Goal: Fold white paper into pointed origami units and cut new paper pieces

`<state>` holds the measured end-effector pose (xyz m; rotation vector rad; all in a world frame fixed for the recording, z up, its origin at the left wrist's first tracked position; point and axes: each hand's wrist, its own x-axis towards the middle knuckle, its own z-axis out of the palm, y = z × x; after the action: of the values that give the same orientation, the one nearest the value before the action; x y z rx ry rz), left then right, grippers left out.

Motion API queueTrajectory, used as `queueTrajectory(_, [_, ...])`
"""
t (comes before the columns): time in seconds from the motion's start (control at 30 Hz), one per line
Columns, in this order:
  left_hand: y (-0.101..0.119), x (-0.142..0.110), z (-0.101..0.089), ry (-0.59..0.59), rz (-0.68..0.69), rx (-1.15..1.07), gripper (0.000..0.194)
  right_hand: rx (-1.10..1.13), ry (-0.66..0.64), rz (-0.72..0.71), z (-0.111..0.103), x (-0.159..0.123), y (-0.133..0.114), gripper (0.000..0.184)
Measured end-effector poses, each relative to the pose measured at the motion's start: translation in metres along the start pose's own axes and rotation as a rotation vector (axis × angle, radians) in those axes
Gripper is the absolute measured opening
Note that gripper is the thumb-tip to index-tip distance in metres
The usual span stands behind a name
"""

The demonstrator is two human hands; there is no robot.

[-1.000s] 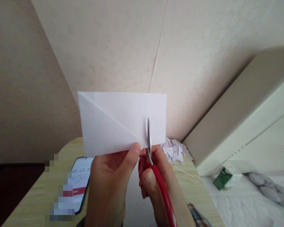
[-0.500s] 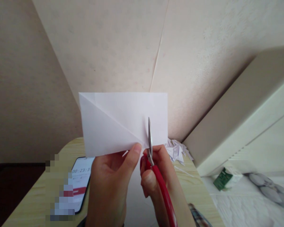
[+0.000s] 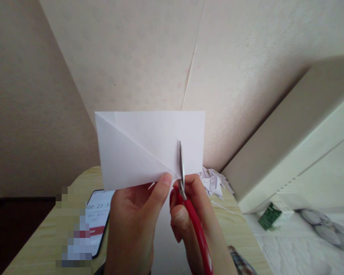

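Note:
A white sheet of paper (image 3: 137,145) with a diagonal crease stands upright above the table, its lower edge pinched between the thumb and fingers of my left hand (image 3: 140,206). My right hand (image 3: 189,214) is wrapped round the red handles of a pair of scissors (image 3: 197,229). One metal blade lies in front of the paper, right of the crease's lower end, pointing up; the other blade is hidden behind the sheet. My right fingers are close to the paper's lower right edge.
A phone (image 3: 99,217) showing a timer lies on the wooden table (image 3: 74,183), left of my hands. Folded white paper pieces (image 3: 215,181) are heaped at the back right. Beyond the table are a green and white box (image 3: 271,217) and a grey item (image 3: 326,227). The patterned wall (image 3: 143,57) rises behind.
The paper's right edge has shifted slightly to the right beyond the blade. My right hand and the scissors moved a little to the right, then stayed nearly still. My left hand keeps its pinch.

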<state>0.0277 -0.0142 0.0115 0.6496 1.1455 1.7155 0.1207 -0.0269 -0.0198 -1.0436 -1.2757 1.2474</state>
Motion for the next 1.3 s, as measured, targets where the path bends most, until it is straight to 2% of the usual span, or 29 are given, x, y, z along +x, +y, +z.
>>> queueTrajectory(0.3, [0.001, -0.003, -0.001, 0.021, 0.004, -0.005, 0.019, -0.029, -0.020, 0.010, -0.001, 0.002, -0.001, 0.051])
queueTrajectory(0.43, [0.001, -0.002, 0.002, 0.027, -0.013, -0.014, 0.014, -0.040, -0.012, -0.013, -0.001, 0.001, 0.002, 0.049])
queueTrajectory(0.63, [0.000, -0.002, 0.003, 0.017, 0.016, -0.054, 0.017, 0.025, -0.015, -0.031, -0.001, 0.001, 0.007, 0.045])
queueTrajectory(0.8, [-0.001, 0.000, 0.003, 0.011, 0.014, -0.051, 0.015, -0.017, 0.003, -0.075, -0.003, 0.002, 0.008, 0.044])
queueTrajectory(1.0, [0.000, -0.001, 0.004, -0.011, 0.029, -0.096, 0.013, -0.005, -0.022, -0.035, -0.003, 0.004, 0.005, 0.047])
queueTrajectory(1.3, [-0.001, -0.003, 0.004, -0.013, 0.010, -0.135, 0.016, 0.053, -0.024, -0.050, -0.004, 0.006, 0.009, 0.044])
